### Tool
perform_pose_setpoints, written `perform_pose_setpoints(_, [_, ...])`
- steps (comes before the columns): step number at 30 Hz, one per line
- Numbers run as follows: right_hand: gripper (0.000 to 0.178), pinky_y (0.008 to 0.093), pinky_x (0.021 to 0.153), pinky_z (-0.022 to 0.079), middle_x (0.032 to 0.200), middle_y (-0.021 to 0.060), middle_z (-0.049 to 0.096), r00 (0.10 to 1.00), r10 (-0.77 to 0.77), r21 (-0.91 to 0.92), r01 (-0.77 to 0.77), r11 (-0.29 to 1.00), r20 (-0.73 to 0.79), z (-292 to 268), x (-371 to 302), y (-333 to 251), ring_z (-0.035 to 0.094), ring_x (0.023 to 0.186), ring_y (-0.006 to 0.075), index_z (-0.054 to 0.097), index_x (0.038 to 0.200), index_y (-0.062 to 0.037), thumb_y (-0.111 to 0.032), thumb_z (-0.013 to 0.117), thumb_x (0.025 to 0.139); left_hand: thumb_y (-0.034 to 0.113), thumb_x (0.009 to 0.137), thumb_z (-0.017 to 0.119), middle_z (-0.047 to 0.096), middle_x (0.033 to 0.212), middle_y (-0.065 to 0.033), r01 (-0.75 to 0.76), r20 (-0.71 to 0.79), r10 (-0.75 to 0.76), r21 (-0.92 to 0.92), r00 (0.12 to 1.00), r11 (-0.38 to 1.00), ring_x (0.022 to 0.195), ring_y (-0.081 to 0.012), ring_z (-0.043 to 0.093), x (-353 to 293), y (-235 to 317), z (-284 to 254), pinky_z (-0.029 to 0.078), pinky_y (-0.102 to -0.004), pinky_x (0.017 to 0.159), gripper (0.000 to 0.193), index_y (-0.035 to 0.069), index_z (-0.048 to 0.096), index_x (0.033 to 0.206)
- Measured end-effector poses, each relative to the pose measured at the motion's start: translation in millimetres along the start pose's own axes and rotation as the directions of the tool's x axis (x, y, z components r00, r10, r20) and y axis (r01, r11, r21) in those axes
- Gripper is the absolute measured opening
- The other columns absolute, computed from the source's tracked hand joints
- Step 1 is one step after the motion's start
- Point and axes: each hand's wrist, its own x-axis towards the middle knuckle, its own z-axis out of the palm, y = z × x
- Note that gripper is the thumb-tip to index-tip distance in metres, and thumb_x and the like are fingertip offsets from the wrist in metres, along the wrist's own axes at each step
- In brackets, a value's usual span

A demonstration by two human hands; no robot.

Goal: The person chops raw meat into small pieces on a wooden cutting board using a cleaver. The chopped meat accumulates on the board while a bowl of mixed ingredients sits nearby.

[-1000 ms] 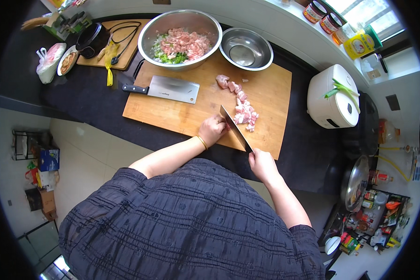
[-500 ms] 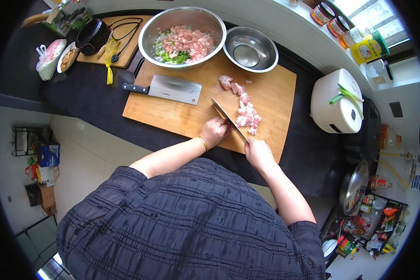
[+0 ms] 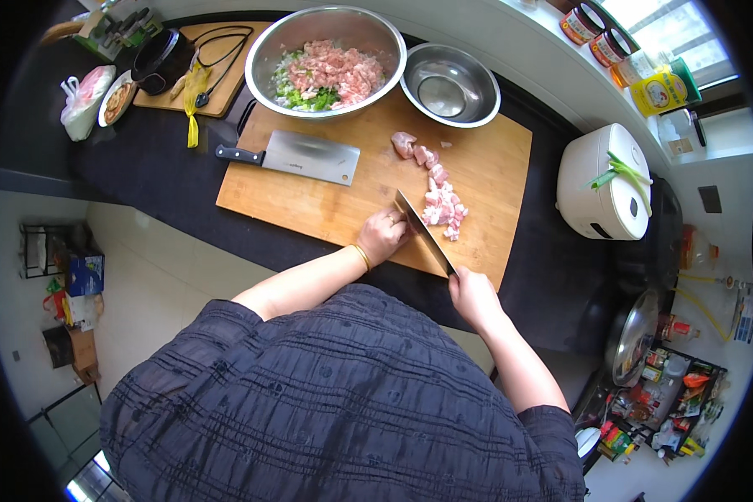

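Note:
My right hand is closed round the handle of a kitchen knife, whose blade slants up and left over the wooden cutting board. Against the left side of that blade, near the board's front edge, are the curled fingers of my left hand. What they press on is hidden by the fingers and blade. Just right of the blade lie cut pieces of raw meat, trailing up to a larger chunk. A cleaver with a black handle rests flat on the board's left part.
Behind the board stand a large steel bowl of minced meat and chopped greens and a smaller steel bowl. A white rice cooker with green onions on its lid is at the right. A smaller board holds a cable at far left.
My right hand and the knife have drawn back toward me and slightly right, so the blade tip sits lower. My left hand stays nearly in place.

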Motion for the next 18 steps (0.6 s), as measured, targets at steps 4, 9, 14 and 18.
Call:
perform_pose_setpoints(4, [0.017,0.0486,0.065,0.047,0.069,0.0261,0.058,0.997,-0.02,0.047,0.023,0.999,-0.079,14,45,-23,0.059,0.069,0.042,0.056,0.08,0.0018,-0.015,0.051,0.082,0.012,0.062,0.07,0.059,0.077,-0.007,-0.004,-0.004,0.004,0.01,1.0,1.0,0.069,-0.0244,0.057,4,2,-2,0.048,-0.0339,0.062,0.015,0.006,0.058,0.069])
perform_pose_setpoints(9, [0.018,0.049,0.064,0.048,0.067,0.0255,0.059,0.993,-0.034,0.034,0.038,0.999,-0.115,22,45,-23,0.06,0.067,0.0407,0.055,0.079,0.0014,-0.015,0.05,0.082,0.012,0.062,0.07,0.059,0.077,-0.0065,0.013,-0.002,-0.013,0.015,1.0,1.0,0.07,-0.0242,0.057,4,4,-5,0.049,-0.0337,0.061,0.015,0.006,0.058,0.067])
perform_pose_setpoints(14, [0.017,0.0492,0.064,0.048,0.068,0.026,0.059,1.0,0.028,0.017,-0.028,0.999,0.009,4,-5,4,0.06,0.067,0.0412,0.054,0.078,0.0015,-0.015,0.051,0.081,0.013,0.061,0.071,0.059,0.076,-0.0053,0.012,-0.02,-0.012,0.002,1.0,1.0,0.069,-0.0233,0.057,-1,0,0,0.049,-0.0328,0.06,0.014,0.007,0.059,0.067])
perform_pose_setpoints(18, [0.017,0.0493,0.065,0.048,0.069,0.026,0.059,0.998,-0.038,0.01,0.039,0.999,-0.05,16,39,-13,0.06,0.068,0.041,0.054,0.078,0.0015,-0.015,0.051,0.082,0.012,0.062,0.07,0.059,0.076,-0.0052,0.03,-0.005,-0.03,0.033,1.0,0.999,0.07,-0.0229,0.057,-2,0,2,0.049,-0.0326,0.061,0.013,0.007,0.059,0.067])
